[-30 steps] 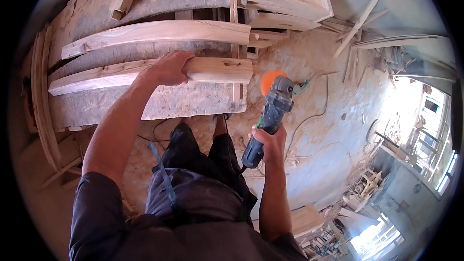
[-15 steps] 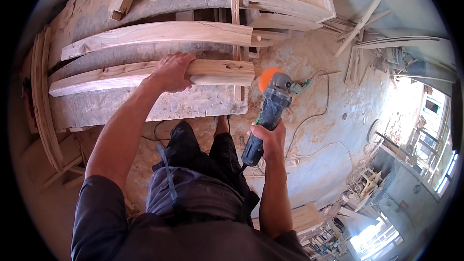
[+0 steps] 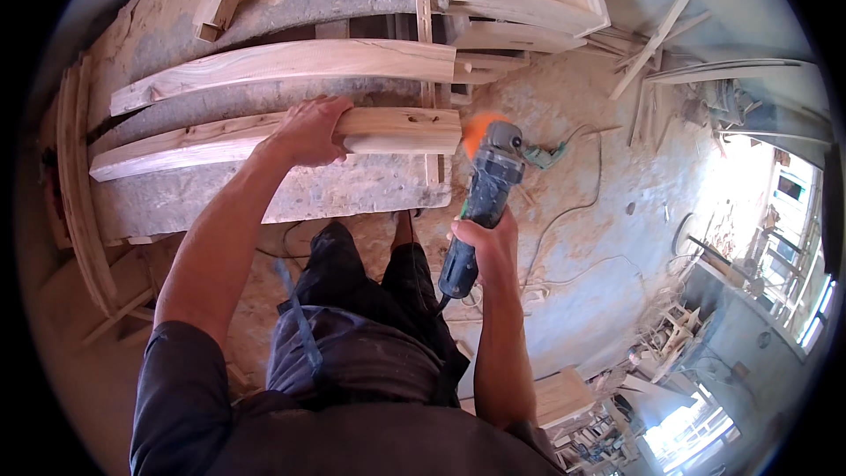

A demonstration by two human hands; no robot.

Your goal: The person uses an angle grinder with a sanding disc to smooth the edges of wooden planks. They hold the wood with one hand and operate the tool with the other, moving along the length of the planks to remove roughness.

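My left hand (image 3: 310,130) is closed over a long pale wooden beam (image 3: 397,132) that lies across the workbench (image 3: 352,189), thumb on its near side. Two small dark marks show near the beam's right end. In my right hand (image 3: 493,242) is a dark angle grinder (image 3: 487,189), gripped by its body, with its head pointing up and away from me. Its orange disc (image 3: 480,130) is beside the beam's right end face; whether they touch I cannot tell. The disc looks smeared. A second wooden beam (image 3: 291,68) lies parallel, farther back.
A perforated strip (image 3: 424,26) runs under the beams. At the far right of the bench stands a shallow wooden drawer (image 3: 520,4). Several boards (image 3: 81,194) lean at the left. A cord (image 3: 573,207) trails over the dusty floor, and scrap wood (image 3: 656,44) lies to the right.
The grinder's head has shifted slightly left and upward, bringing the orange disc closer to the beam's end. My left hand keeps its place on the beam.
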